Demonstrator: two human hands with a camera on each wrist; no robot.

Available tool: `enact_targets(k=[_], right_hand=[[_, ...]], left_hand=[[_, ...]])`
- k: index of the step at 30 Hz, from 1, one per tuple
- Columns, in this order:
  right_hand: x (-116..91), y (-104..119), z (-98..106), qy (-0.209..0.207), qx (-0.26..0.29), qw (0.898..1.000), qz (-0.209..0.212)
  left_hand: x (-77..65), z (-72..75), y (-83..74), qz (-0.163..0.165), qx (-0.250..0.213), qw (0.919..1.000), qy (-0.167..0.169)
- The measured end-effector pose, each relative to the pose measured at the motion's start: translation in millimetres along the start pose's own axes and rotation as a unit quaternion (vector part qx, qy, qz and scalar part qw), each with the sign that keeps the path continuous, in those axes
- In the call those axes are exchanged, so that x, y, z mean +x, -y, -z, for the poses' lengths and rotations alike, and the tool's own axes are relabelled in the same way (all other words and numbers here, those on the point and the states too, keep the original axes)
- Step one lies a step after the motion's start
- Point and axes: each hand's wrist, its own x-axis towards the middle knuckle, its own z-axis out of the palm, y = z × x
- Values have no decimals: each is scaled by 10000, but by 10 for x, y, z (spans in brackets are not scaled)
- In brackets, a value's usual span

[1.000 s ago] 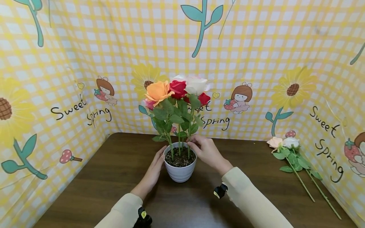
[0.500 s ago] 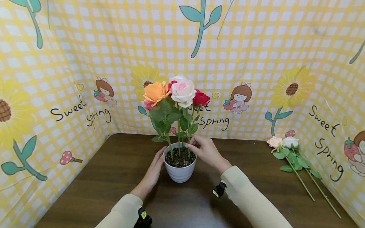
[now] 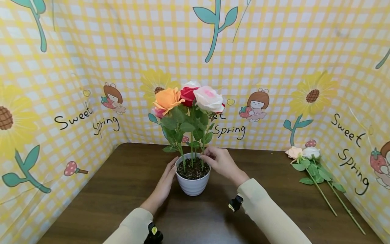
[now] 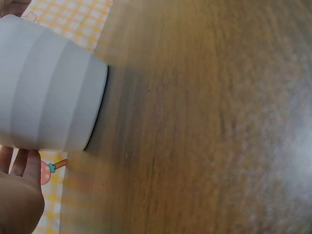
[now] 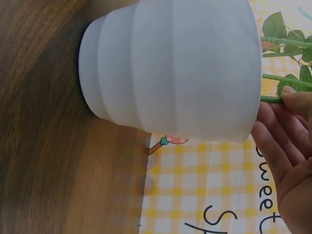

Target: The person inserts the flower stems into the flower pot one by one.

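A white ribbed flowerpot (image 3: 193,187) of dark soil (image 3: 192,172) stands upright on the table. Several artificial roses rise from it: an orange rose (image 3: 168,99), a red rose (image 3: 188,95) and a pale pink-and-white rose (image 3: 209,98) among them. My left hand (image 3: 164,183) rests its straight fingers along the pot's left side; the left wrist view shows those fingers (image 4: 32,168) against the wall. Just above the rim on the right, my right hand (image 3: 220,160) pinches a green rose stem (image 5: 271,99) between thumb and fingers. Leaves hide parts of the stems.
Two loose roses, a peach rose (image 3: 294,153) and a white rose (image 3: 311,153), lie on the right of the dark wooden table (image 3: 128,189). A yellow checked cloth (image 3: 268,51) hangs around the back and both sides.
The pink-and-white rose's bloom turned to face forward and swung left over the red roses, then back right. My right hand stays at the stem, and my left hand stays on the pot.
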Motion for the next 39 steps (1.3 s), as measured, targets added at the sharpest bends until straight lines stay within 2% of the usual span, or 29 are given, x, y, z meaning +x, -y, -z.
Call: enact_targets(k=[7, 13, 24, 30, 39], right_hand=[[0, 7, 17, 284, -138, 9993, 217], [15, 12, 12, 362, -266, 9980, 435], [13, 9, -21, 206, -482, 9986, -64], [10, 35, -17, 206, -411, 9983, -353], [-1, 26, -16, 219, -313, 9986, -376]], left_hand=[[-3, 7, 2, -16, -31, 10000, -31], [10, 12, -17, -94, -130, 9999, 17], [-9, 3, -5, 11, -136, 9999, -27], [-13, -3, -19, -51, -79, 10000, -15], [-13, -8, -13, 22, -130, 9999, -27]])
